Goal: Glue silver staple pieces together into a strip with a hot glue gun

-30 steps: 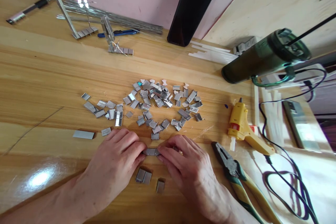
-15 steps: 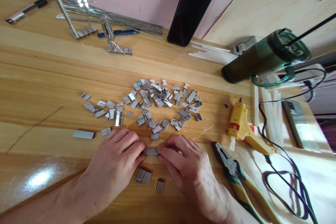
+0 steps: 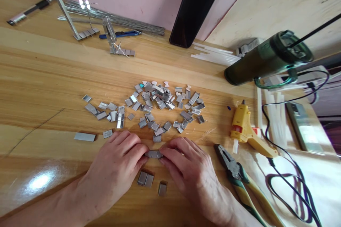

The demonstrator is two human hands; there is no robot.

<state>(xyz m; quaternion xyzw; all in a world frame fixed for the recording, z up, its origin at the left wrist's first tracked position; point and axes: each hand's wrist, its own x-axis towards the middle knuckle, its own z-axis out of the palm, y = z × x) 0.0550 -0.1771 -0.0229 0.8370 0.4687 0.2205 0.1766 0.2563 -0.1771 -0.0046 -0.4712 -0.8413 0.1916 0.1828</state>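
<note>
My left hand (image 3: 117,165) and my right hand (image 3: 188,172) meet near the front of the wooden table (image 3: 39,78), fingers curled. Together they pinch a small flat metal piece (image 3: 153,154) by its two ends, just above the tabletop. Two joined metal pieces (image 3: 145,178) and a single one (image 3: 162,188) lie on the wood below the held piece, between my hands. A scattered heap of several similar small metal pieces (image 3: 160,104) spreads out beyond my fingers.
Pliers with green-yellow handles (image 3: 238,175) lie right of my right hand. A yellow glue gun (image 3: 245,129) with black cable, a dark green cylinder (image 3: 266,58), white glue sticks (image 3: 213,55), a phone (image 3: 302,126), a metal frame (image 3: 69,10), wire rods (image 3: 119,19) and a longer metal strip (image 3: 84,136) surround them.
</note>
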